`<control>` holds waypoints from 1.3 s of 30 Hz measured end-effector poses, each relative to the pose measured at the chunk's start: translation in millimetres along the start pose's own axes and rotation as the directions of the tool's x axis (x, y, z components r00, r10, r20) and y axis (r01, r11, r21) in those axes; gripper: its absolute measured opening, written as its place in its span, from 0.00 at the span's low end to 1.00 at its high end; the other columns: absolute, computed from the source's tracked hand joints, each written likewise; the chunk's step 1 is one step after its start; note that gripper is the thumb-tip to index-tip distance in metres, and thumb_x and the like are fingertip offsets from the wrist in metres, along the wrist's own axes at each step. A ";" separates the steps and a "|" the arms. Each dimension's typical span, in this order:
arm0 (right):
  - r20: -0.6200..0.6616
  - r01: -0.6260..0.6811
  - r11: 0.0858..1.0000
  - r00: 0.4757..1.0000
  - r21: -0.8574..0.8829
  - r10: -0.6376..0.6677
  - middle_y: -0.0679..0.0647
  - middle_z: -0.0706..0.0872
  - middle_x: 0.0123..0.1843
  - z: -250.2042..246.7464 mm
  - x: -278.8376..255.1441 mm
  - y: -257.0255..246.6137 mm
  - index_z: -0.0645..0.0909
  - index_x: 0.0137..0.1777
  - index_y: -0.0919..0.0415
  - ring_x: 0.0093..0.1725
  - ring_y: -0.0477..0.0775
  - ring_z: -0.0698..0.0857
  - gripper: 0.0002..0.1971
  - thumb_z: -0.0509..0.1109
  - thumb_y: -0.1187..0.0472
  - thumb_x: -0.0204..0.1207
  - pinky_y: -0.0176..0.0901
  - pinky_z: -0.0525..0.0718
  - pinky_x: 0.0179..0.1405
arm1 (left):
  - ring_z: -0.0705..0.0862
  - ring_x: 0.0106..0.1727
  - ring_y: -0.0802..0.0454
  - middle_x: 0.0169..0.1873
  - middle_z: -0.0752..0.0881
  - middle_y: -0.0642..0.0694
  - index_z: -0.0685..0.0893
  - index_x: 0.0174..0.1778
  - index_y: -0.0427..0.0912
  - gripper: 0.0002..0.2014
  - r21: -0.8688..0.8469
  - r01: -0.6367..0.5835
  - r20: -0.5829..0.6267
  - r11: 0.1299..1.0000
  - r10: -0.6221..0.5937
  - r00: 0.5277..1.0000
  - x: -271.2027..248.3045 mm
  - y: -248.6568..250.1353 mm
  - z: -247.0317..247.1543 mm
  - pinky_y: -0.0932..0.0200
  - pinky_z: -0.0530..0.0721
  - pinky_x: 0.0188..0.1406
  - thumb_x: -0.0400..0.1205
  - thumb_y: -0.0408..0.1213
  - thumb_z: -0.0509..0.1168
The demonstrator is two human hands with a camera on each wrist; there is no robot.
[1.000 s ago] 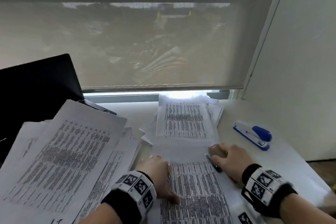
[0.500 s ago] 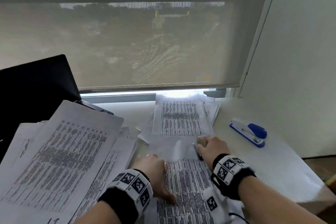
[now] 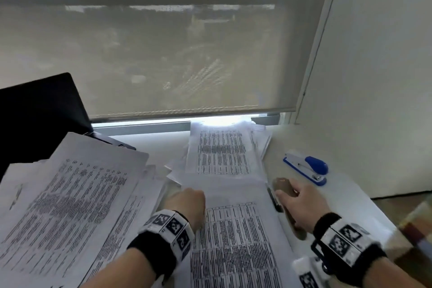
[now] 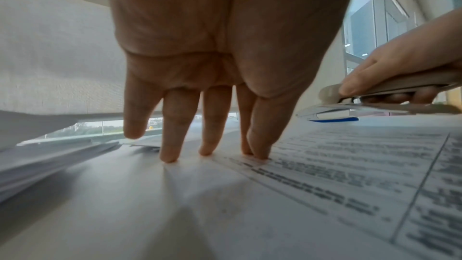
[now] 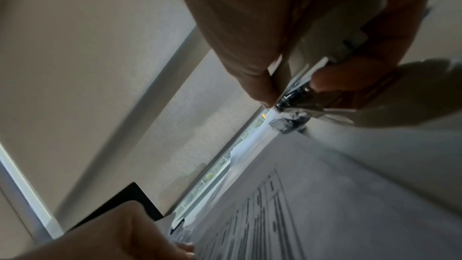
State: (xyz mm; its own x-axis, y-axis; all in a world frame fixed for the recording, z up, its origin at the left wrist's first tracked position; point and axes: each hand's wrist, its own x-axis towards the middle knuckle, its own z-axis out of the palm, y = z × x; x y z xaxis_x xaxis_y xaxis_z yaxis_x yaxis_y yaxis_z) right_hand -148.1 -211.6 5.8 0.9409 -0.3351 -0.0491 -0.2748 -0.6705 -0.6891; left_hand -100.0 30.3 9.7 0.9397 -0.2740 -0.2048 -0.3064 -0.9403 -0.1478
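A printed sheet [image 3: 236, 241] lies in front of me on the white desk [image 3: 346, 196]. My left hand [image 3: 187, 201] presses straight fingertips [image 4: 170, 153] down on the sheet's upper left part [image 4: 325, 165]. At the sheet's right edge, my right hand [image 3: 297, 206] grips a beige stapler [image 3: 284, 186], thumb on top and fingers beneath [image 4: 400, 84]. The stapler's metal nose [image 5: 295, 94] sits at the paper's edge [image 5: 312, 215]. I cannot tell whether paper lies in its mouth.
A blue and white stapler [image 3: 306, 166] lies on the desk to the right. More printed sheets are stacked at the left [image 3: 70, 206] and by the window [image 3: 222, 149]. A black laptop [image 3: 39, 110] stands at the far left. The desk's edge falls away at the right.
The right hand with the beige stapler went left to the sheet's top corner, then came back right along its edge. The left hand has stayed pressed on the paper.
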 end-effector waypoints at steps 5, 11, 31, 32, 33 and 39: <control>0.011 -0.005 0.999 1.000 0.045 0.004 0.43 0.83 0.36 -9.1 -25.5 17.8 0.82 0.53 0.50 0.33 0.47 0.81 0.07 0.70 0.53 0.77 0.50 0.88 0.45 | 0.89 0.46 0.47 0.38 0.90 0.50 0.91 0.42 0.45 0.10 -0.091 0.045 0.005 0.995 -0.045 0.999 1.4 2.6 3.4 0.51 0.86 0.56 0.79 0.34 0.63; 0.034 -0.003 0.998 0.999 0.060 0.001 0.43 0.83 0.39 -28.7 -52.6 20.4 0.77 0.50 0.48 0.41 0.51 0.85 0.05 0.69 0.53 0.78 0.53 0.88 0.48 | 0.88 0.47 0.46 0.45 0.88 0.48 0.89 0.50 0.48 0.09 -0.141 0.045 -0.058 0.989 -0.054 0.997 -5.5 3.1 -15.9 0.53 0.85 0.53 0.84 0.42 0.63; 0.156 -0.459 0.825 0.835 -0.330 0.528 0.52 0.87 0.55 -77.4 -193.6 214.9 0.79 0.65 0.57 0.47 0.51 0.86 0.26 0.77 0.53 0.67 0.40 0.86 0.46 | 0.88 0.50 0.38 0.50 0.89 0.42 0.89 0.55 0.45 0.10 -0.497 -0.439 0.066 0.748 0.537 0.841 -94.6 266.9 43.0 0.45 0.88 0.54 0.80 0.37 0.65; 0.138 -0.460 0.817 0.837 -0.346 0.530 0.52 0.87 0.54 -75.4 -193.3 224.5 0.81 0.64 0.56 0.47 0.51 0.86 0.25 0.77 0.54 0.66 0.42 0.87 0.46 | 0.88 0.49 0.38 0.49 0.89 0.42 0.89 0.53 0.45 0.09 -0.487 -0.446 0.052 0.751 0.535 0.843 -93.9 269.1 43.5 0.46 0.88 0.53 0.81 0.37 0.66; 0.131 -0.453 0.813 0.840 -0.366 0.527 0.51 0.87 0.53 -75.5 -194.3 226.9 0.82 0.62 0.55 0.48 0.52 0.86 0.24 0.78 0.56 0.65 0.42 0.87 0.47 | 0.88 0.48 0.39 0.47 0.89 0.42 0.89 0.49 0.44 0.07 -0.477 -0.451 0.039 0.755 0.531 0.847 -92.7 270.1 42.3 0.47 0.89 0.51 0.81 0.37 0.67; 0.194 -0.443 0.764 0.792 -0.469 0.579 0.51 0.84 0.53 -50.3 -182.9 247.6 0.79 0.59 0.54 0.45 0.51 0.82 0.13 0.71 0.54 0.76 0.41 0.82 0.46 | 0.88 0.42 0.47 0.39 0.90 0.49 0.90 0.39 0.47 0.10 -0.528 -0.416 -0.056 0.740 0.458 0.887 -75.5 253.2 22.2 0.53 0.88 0.48 0.78 0.47 0.67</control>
State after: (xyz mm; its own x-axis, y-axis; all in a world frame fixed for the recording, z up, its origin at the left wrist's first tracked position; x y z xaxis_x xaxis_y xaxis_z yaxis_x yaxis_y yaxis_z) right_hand -398.2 -349.6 -119.4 0.6244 -0.5253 -0.5781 -0.7200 -0.6741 -0.1651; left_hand -251.9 -182.6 -33.7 0.7019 -0.6850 -0.1952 -0.5370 -0.6889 0.4869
